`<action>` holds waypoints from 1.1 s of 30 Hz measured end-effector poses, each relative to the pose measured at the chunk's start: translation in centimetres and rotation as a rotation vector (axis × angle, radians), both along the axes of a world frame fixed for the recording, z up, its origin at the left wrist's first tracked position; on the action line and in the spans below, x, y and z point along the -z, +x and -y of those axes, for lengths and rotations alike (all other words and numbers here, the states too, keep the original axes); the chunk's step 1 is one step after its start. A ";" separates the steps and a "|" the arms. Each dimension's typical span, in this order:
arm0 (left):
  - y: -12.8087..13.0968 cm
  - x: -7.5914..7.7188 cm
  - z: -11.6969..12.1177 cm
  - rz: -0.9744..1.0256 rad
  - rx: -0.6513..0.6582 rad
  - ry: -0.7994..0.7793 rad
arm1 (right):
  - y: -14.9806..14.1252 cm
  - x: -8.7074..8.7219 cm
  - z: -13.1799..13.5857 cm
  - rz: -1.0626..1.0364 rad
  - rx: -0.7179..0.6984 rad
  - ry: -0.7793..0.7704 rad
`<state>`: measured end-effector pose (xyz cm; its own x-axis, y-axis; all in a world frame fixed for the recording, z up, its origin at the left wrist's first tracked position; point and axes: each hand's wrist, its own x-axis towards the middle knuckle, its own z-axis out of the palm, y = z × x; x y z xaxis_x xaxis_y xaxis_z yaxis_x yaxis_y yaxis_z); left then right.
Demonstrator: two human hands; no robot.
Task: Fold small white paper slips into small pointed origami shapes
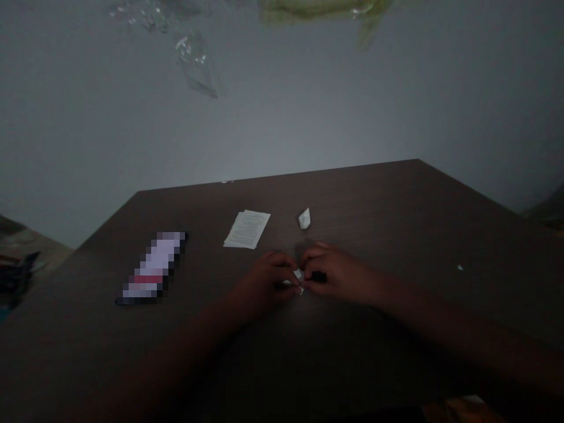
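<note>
1. Left grip (272, 282) and right grip (330, 271) pinch one small paper (298, 274) from opposite sides, probably because so slight a piece needs steadying at both ends.
2. That paper is at mid-desk (374, 200), between the two, seemingly for equal reach.
3. Just beyond, a folded piece (305, 219) sits apart, perhaps safe from knocks.
4. Sheets (247, 229) lie far-left, apparently handy yet clear; the phone (154, 267) is farther left.

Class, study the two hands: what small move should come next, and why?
Perhaps press a crease into the small white paper with the right hand while the left hand steadies it: both hands meet at that paper, and a folded paper piece sits beyond them. The fingers partly hide creases.
</note>
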<state>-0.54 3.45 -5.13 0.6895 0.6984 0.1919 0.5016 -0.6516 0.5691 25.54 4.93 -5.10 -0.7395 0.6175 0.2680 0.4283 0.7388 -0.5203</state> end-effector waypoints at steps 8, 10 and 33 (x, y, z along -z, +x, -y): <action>0.1 0.4 0.3 0.019 -0.069 -0.004 | -0.5 0.2 0.4 0.013 0.101 -0.079; 0.1 0.4 0.4 0.016 -0.066 0.010 | -0.6 0.3 0.6 0.032 0.136 -0.083; -2.9 -1.6 -1.9 -0.026 0.143 -0.092 | -0.4 0.3 0.8 0.039 0.221 -0.069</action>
